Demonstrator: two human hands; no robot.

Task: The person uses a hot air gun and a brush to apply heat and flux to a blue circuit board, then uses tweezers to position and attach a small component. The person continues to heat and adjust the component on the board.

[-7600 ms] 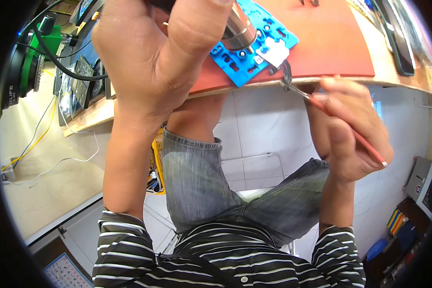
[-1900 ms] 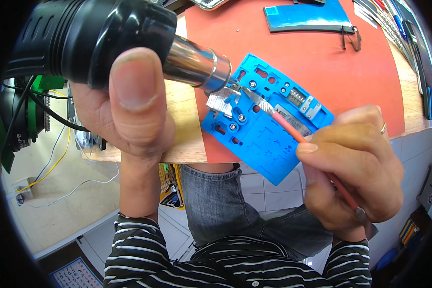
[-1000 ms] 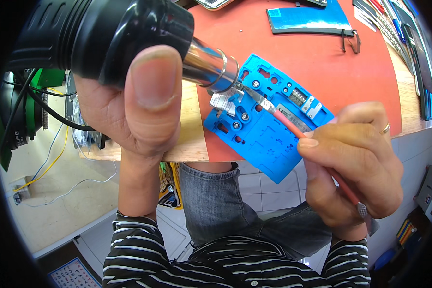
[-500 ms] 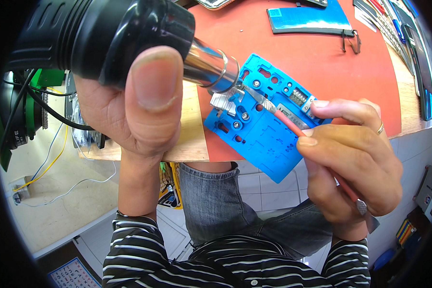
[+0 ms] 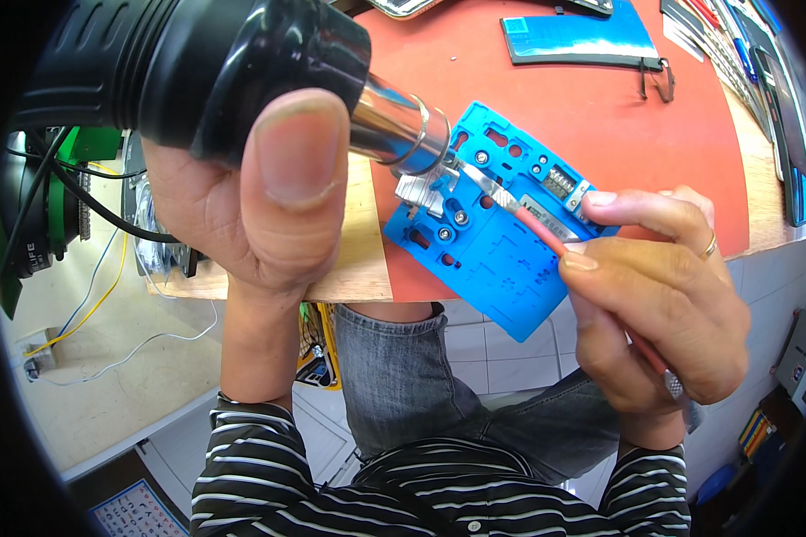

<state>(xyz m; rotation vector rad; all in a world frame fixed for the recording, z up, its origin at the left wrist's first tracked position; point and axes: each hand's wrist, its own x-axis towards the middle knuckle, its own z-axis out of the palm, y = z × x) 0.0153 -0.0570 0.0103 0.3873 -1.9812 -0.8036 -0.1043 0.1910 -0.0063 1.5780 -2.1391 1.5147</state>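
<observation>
My left hand [image 5: 287,188] is closed around a black hot air gun [image 5: 251,76], thumb toward me. Its metal nozzle [image 5: 401,125] points down right, over the upper left part of a blue repair fixture [image 5: 510,286] with screws and slots. Silvery foil [image 5: 424,191] lies on the fixture beside the nozzle. My right hand [image 5: 658,295] pinches a thin red-handled scraper [image 5: 546,228], its flat metal blade reaching to just under the nozzle's mouth. My right index finger rests near the fixture's right edge. What lies under the nozzle is hidden.
An orange-red mat [image 5: 636,134] covers the wooden table, and the fixture overhangs its front edge. A blue shiny panel [image 5: 582,38] lies at the back. Phones [image 5: 775,125] and tools line the right. A black cable [image 5: 98,210] and green-black equipment [image 5: 40,215] stand at left.
Little differs. The nozzle and my left hand have shifted slightly right; the fixture and scraper have moved a touch right and down.
</observation>
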